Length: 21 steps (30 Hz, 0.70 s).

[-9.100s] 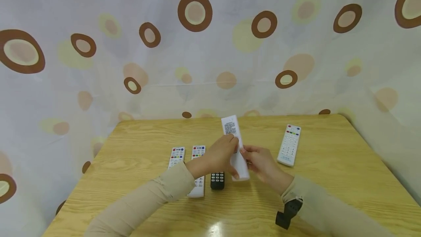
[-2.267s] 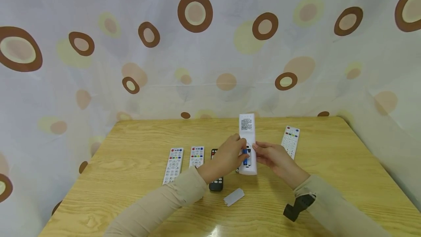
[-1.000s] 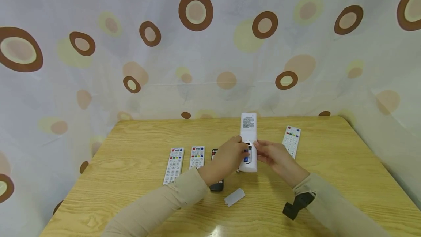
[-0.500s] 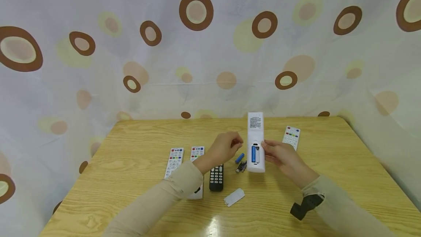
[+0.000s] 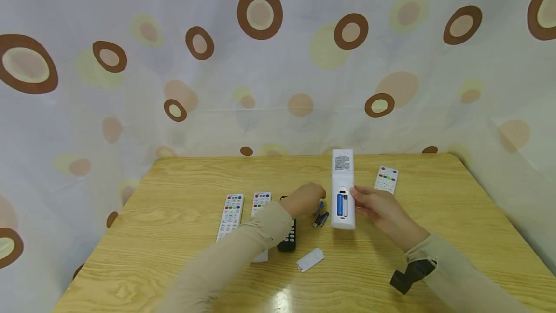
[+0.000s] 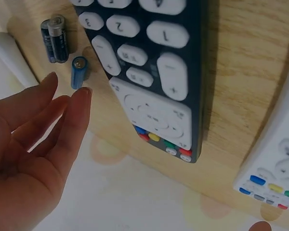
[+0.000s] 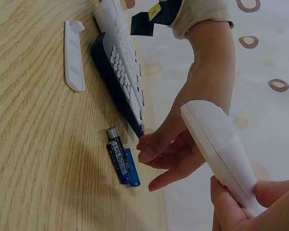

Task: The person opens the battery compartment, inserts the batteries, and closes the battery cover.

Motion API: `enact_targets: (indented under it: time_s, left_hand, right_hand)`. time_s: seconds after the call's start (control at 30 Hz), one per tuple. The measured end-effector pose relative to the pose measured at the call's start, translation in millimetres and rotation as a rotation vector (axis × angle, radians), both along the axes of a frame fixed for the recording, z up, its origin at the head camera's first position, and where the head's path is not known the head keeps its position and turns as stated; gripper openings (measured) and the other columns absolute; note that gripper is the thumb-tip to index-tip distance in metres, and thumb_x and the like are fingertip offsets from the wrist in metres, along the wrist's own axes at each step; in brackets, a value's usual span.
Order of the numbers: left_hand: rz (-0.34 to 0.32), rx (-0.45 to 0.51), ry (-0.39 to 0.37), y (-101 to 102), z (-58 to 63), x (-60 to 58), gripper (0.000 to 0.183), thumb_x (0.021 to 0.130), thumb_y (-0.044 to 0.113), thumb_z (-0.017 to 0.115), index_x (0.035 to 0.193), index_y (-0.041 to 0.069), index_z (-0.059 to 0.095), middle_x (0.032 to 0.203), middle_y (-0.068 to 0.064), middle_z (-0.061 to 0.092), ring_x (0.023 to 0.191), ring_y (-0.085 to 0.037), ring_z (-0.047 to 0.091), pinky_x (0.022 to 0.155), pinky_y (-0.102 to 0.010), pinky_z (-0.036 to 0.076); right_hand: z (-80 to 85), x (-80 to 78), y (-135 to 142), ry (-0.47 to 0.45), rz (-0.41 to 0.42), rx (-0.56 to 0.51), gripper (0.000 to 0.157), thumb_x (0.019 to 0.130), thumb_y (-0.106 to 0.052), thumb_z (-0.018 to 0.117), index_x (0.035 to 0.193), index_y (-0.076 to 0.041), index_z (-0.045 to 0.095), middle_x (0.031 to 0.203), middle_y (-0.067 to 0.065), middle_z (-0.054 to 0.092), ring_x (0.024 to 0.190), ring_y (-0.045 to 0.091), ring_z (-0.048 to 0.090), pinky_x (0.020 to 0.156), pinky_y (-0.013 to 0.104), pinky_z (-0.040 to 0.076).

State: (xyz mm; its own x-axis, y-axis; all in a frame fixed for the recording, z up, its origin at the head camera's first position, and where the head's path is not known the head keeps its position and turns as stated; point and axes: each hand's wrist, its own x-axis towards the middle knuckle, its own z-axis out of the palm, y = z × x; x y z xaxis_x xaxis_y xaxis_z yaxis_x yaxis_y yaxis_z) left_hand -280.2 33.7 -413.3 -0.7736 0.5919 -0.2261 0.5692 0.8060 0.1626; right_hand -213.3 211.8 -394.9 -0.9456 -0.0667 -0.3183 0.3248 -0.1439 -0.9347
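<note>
My right hand (image 5: pixel 380 206) grips a white remote control (image 5: pixel 343 170), back towards me, between thumb and fingers. Its battery compartment is uncovered: a blue battery (image 5: pixel 340 205) lies in the left slot, while the right slot looks whitish and I cannot tell whether it is filled. Over the table my left hand (image 5: pixel 306 198) reaches with relaxed, slightly bent fingers. Its fingertips are close to a loose blue battery (image 6: pixel 78 72) but appear apart from it, with nothing held. Two dark batteries (image 6: pixel 55 39) lie together beside the blue one.
A white battery cover (image 5: pixel 310 260) lies in front of the batteries. Left of it are a black remote (image 5: pixel 287 241), partly under my left arm, and two white remotes, one (image 5: pixel 230 214) farther left. Another white remote (image 5: pixel 386 179) lies behind my right hand.
The battery cover has come off onto the table. My left hand has left the compartment and moved down to the loose batteries. My right hand has shifted the held remote rightward.
</note>
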Motion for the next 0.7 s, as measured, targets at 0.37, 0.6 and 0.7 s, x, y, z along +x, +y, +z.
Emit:
enact_targets:
  time_s: [0.37,0.6,0.7]
  left_hand:
    - [-0.026,0.026,0.068,3,-14.5,-1.6,0.011,0.089,0.015,0.069,0.084,0.007,0.063,0.074,0.000,0.059,0.066,-0.011,0.050,0.059,-0.023,0.045]
    - [0.024,-0.009,0.028,5,-17.4,-0.3,0.015,0.088,0.013,0.070,0.098,0.005,0.063,0.085,-0.004,0.062,0.074,-0.013,0.055,0.064,-0.025,0.049]
    - [0.032,-0.006,0.031,5,-16.0,0.6,0.018,0.086,0.012,0.071,0.101,0.005,0.062,0.090,-0.005,0.063,0.077,-0.014,0.057,0.067,-0.026,0.050]
  right_hand:
    - [-1.2,-0.9,1,0.002,0.014,-0.009,0.063,0.098,-0.012,0.056,0.145,0.013,0.023,0.099,-0.003,0.060,0.087,0.004,0.058,0.081,0.023,0.053]
    - [-0.2,-0.6,-1,-0.001,0.015,-0.018,0.065,0.096,-0.011,0.058,0.144,0.015,0.023,0.095,-0.005,0.062,0.086,0.005,0.059,0.080,0.024,0.053]
    - [-0.5,-0.7,-2,-0.002,0.013,-0.016,0.064,0.097,-0.011,0.058,0.144,0.015,0.024,0.092,-0.006,0.062,0.085,0.005,0.059,0.078,0.023,0.053]
